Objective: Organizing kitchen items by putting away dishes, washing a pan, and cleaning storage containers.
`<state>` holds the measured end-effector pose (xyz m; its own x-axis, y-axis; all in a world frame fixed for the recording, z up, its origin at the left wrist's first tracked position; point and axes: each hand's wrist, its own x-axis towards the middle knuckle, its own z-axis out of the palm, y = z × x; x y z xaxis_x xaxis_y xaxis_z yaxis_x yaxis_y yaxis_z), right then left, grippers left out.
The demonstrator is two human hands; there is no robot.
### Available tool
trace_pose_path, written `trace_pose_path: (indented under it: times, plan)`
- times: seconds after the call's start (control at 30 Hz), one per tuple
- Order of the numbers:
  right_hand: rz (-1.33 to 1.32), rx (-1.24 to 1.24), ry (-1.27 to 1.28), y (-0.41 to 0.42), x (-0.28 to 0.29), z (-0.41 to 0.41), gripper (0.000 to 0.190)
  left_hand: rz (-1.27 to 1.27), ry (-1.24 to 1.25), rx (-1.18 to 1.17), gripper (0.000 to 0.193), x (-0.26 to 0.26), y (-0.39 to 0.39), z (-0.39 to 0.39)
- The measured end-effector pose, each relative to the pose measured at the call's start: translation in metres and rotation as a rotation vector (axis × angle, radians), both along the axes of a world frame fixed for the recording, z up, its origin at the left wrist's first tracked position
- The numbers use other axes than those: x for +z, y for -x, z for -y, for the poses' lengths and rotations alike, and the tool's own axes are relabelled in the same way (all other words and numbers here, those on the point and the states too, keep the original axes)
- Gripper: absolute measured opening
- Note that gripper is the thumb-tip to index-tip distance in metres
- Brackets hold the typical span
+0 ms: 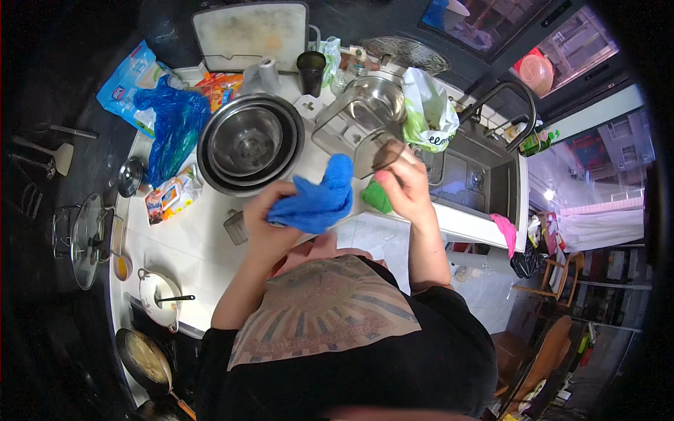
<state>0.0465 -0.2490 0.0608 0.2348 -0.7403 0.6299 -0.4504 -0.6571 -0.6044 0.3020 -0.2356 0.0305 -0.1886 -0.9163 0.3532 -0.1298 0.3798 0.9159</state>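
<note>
A bunched blue cloth [316,205] is gripped in my left hand [268,213], over the front edge of the white countertop [205,247]. My right hand [408,187] holds a clear rectangular plastic container [337,123] by its near end, thumb on the outside and fingers partly seen through the wall. The container is tilted, and the blue cloth is close to its near end. Just below the right hand, a green cloth [375,197] lies at the counter's edge. Beside my left wrist stands a small clear container [236,228], partly hidden by the hand.
Nested metal bowls [247,137] stand behind my left hand. A glass bowl [376,97] and white plastic bag [429,113] sit behind the container. The sink [463,173] with black faucet [526,105] is right. A lidded pot [158,300] and frying pan [142,358] are at left.
</note>
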Motion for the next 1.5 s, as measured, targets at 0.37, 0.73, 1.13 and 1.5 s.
trace_pose_path:
  times: [0.37,0.73,1.13,1.5]
  plan:
    - [0.328,0.338,-0.054,-0.018,0.013,-0.008,0.025,-0.791,-0.317,0.308,0.037,0.039,0.0,0.027]
    - [0.155,0.255,-0.01,-0.041,-0.001,0.004,0.016,-0.87,-0.702,-0.171,0.066,0.031,0.009,0.018]
    - [0.876,0.633,-0.63,-0.063,-0.012,-0.015,0.049,-0.418,-0.026,-0.649,0.121,-0.009,-0.002,0.043]
    - [0.819,0.242,-0.07,-0.073,-0.034,0.003,0.045,-0.385,0.102,-0.375,0.107,-0.009,0.008,0.034]
